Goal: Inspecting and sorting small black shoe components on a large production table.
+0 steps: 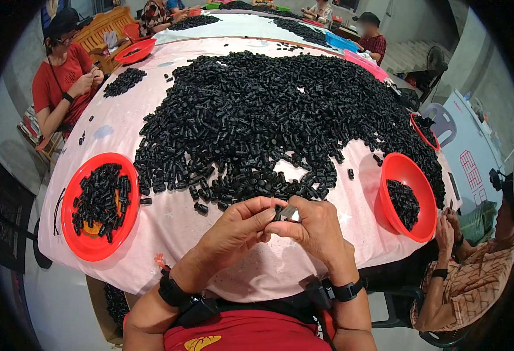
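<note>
Small black plastic part (pixel 278 212) pinched between both hands, just above the near edge of the table (pixel 169 225), roughly mid-width. Something pale or shiny sits right beside the part at the fingertips; too small to tell what it is.

Left hand (pixel 238 227): fingers curled in, thumb and forefinger gripping the part from the left. Right hand (pixel 311 225): likewise closed on the part from the right, knuckles up. The two hands touch at the fingertips. Dark bands with small black units strapped on both wrists.

Table is covered with a pink cloth. Large heap of black parts (pixel 268 117) fills the centre and runs toward the far and right edges; its near fringe lies just beyond the hands. A few strays lie apart from it on the cloth.

Red bowl (pixel 84 245) at the near-left corner, part-filled with black parts. Second red bowl (pixel 423 202) at the near-right edge, tilted, with a smaller load inside.

Person in a red shirt (pixel 61 79) sits at the left edge, hands together at chest. Person in a patterned shirt (pixel 473 281) sits at the near-right corner, hands close to the second bowl. More people sit at the far end.
</note>
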A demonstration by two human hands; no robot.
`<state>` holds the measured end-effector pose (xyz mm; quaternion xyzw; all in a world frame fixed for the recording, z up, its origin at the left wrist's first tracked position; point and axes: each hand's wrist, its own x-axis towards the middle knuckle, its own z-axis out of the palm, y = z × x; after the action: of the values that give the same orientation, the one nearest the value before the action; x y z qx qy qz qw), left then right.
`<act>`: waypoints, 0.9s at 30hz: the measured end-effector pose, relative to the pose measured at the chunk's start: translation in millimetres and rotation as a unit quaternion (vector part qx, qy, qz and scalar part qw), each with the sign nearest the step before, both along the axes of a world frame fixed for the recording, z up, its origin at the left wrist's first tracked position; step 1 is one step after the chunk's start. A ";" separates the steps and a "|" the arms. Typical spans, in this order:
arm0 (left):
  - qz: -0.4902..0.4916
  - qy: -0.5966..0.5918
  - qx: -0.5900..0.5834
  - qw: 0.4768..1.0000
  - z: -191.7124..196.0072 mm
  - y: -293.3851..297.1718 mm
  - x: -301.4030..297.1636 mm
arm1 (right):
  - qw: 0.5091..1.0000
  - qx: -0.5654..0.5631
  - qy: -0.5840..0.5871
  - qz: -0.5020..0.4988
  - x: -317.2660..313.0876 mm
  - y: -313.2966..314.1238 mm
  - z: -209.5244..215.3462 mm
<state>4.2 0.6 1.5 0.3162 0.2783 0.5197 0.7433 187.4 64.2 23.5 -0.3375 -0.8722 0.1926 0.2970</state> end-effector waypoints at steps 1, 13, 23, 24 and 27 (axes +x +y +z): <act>0.000 -0.001 0.000 1.000 0.1 0.1 0.0 | 1.000 -0.006 -0.005 -0.001 0.7 0.3 -0.4; 0.001 -0.007 -0.006 1.000 -0.5 0.6 -0.4 | 1.000 0.010 -0.004 -0.004 0.1 0.6 -1.9; 0.001 -0.007 -0.015 1.000 1.7 1.1 2.2 | 1.000 0.012 -0.008 0.000 2.7 -0.3 0.6; 0.002 -0.006 -0.015 1.000 1.5 1.1 1.5 | 1.000 0.012 -0.007 0.000 2.2 -0.1 -0.4; 0.007 -0.011 -0.032 0.999 2.3 1.2 -0.9 | 0.999 0.041 -0.031 -0.001 -0.8 -1.3 -0.3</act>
<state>3.3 1.9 3.8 0.2844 0.2889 0.5190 0.7525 186.5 62.9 23.2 -0.3319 -0.8878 0.1455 0.2836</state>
